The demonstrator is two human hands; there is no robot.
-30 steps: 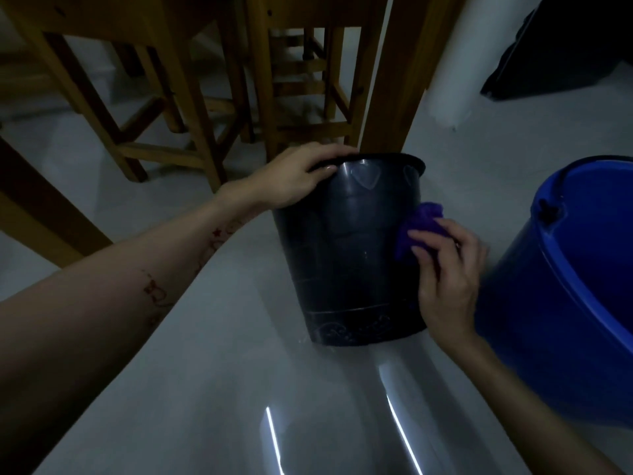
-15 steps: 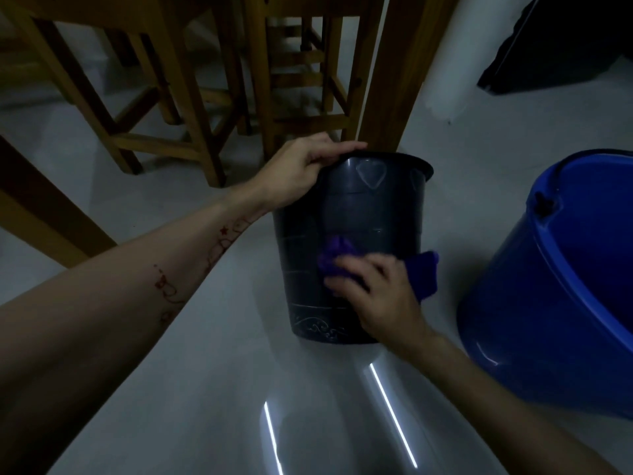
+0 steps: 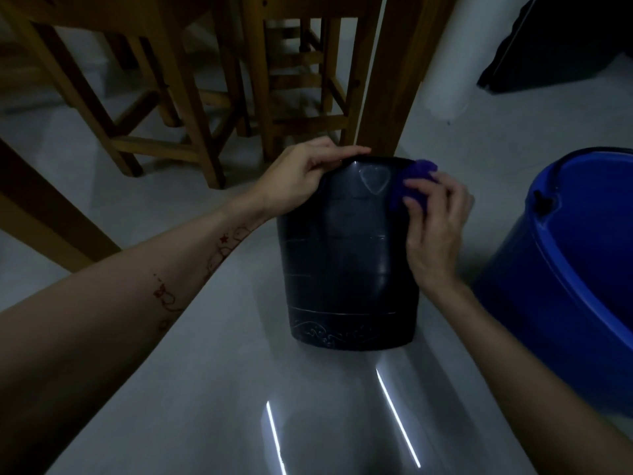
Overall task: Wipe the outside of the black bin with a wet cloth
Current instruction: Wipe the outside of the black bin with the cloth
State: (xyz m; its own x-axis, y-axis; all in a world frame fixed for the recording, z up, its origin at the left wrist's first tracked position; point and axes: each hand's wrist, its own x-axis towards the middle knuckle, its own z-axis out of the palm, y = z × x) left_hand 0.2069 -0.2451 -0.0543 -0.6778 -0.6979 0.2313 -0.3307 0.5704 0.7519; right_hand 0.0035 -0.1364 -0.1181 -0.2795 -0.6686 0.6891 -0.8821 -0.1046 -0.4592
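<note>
Two bare hands are working on the black bin (image 3: 346, 262), which is standing on the pale glossy floor (image 3: 219, 389) in front of a wooden table leg (image 3: 387, 80). The left hand (image 3: 301, 180) is gripping the bin's rim with curled fingers, while the right hand (image 3: 435, 228) is pressing a bunched purple cloth (image 3: 416, 180) against the upper right side of the wall (beside an embossed heart (image 3: 374, 180)). A blue bucket (image 3: 582, 286) is sitting just to the right of the bin, and wooden chairs (image 3: 191, 97) are standing behind it.
</note>
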